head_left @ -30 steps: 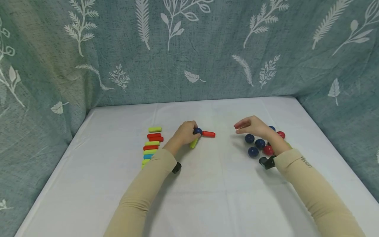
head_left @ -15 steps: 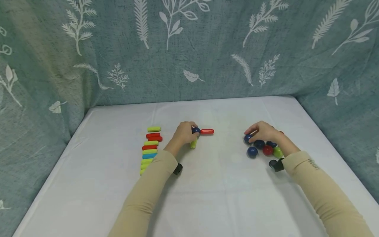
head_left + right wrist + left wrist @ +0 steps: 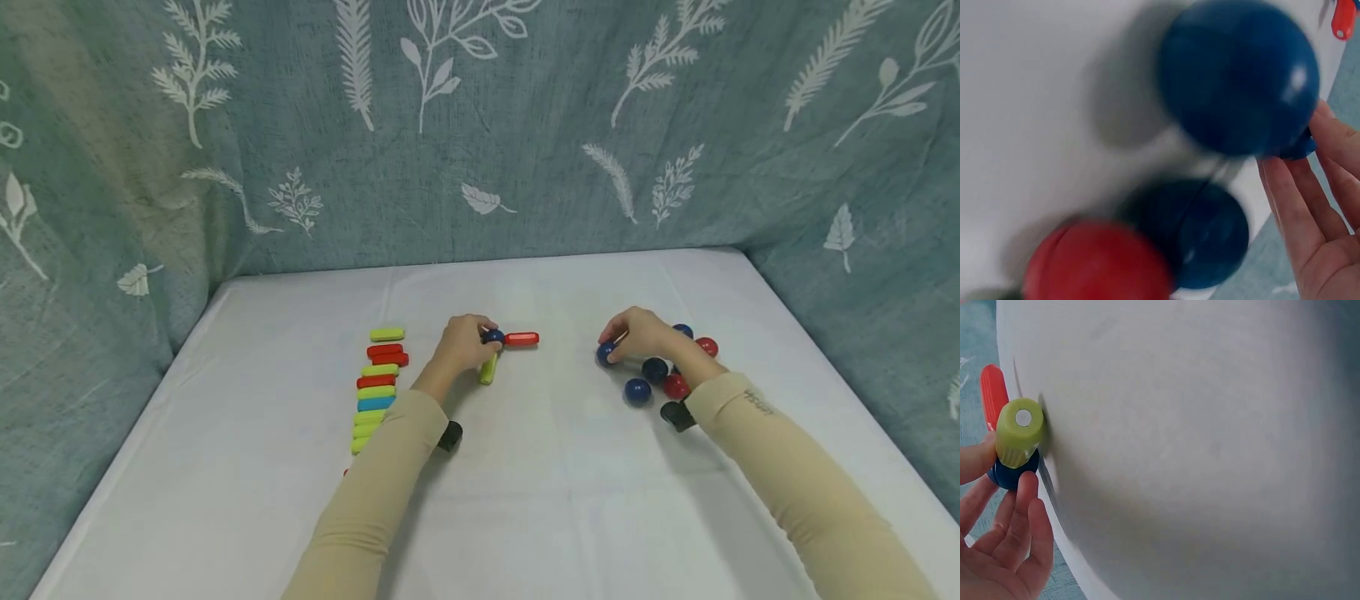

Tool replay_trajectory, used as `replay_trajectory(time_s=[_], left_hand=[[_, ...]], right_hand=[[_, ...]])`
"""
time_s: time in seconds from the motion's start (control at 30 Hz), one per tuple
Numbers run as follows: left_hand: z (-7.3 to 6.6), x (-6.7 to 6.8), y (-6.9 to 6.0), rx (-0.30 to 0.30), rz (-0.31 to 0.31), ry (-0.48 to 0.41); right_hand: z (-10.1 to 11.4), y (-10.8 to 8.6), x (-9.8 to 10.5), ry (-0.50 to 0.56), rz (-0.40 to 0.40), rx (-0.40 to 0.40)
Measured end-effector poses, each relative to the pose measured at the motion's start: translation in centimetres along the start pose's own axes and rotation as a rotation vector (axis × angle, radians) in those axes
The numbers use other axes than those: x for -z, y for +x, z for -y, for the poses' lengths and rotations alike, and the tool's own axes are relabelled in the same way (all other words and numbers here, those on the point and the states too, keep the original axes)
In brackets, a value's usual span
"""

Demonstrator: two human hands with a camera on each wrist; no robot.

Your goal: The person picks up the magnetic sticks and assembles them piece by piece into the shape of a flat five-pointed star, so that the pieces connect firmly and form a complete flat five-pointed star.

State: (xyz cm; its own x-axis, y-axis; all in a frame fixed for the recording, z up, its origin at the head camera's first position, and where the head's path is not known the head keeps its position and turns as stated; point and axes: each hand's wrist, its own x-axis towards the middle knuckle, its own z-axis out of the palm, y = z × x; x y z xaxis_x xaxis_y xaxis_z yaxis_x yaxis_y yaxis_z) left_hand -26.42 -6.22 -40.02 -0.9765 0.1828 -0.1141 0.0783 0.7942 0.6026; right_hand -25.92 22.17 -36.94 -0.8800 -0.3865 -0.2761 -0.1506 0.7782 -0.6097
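While our left hand point(image 3: 459, 343) pinches the hub ball point(image 3: 492, 337), red stick point(image 3: 522, 339) and green stick point(image 3: 488, 371) attached, our right hand point(image 3: 637, 332) pinches a loose ball point(image 3: 606, 355) near the other balls point(image 3: 637, 392); slack grip could let it roll.

We have a white-covered table point(image 3: 525, 517) here. Toward its left we find yellow-green sticks point(image 3: 387, 334), red sticks point(image 3: 376, 382) and a blue stick point(image 3: 376, 403) lying in a column; toward its right, dark blue balls point(image 3: 638, 392) and red balls point(image 3: 707, 346).

Counted, with some partly hidden, at least: five dark-blue balls point(image 3: 637, 392), two red balls point(image 3: 707, 346), seven yellow-green rods point(image 3: 387, 334), four red rods point(image 3: 521, 339), one light-blue rod point(image 3: 376, 403).
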Motion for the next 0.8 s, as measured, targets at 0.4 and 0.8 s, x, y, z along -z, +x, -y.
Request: replay_trajectory(time_s=[0.4,0.8], left_hand=[[0.0,-0.2,0.0,0.01,-0.003,-0.007],[-0.1,-0.3,0.1,0.01,-0.028,-0.016]], right_hand=[[3.5,3.8,-3.0,0.215,-0.071,-0.172],[5.5,4.9,-4.2,0.205,-0.155,-0.195]])
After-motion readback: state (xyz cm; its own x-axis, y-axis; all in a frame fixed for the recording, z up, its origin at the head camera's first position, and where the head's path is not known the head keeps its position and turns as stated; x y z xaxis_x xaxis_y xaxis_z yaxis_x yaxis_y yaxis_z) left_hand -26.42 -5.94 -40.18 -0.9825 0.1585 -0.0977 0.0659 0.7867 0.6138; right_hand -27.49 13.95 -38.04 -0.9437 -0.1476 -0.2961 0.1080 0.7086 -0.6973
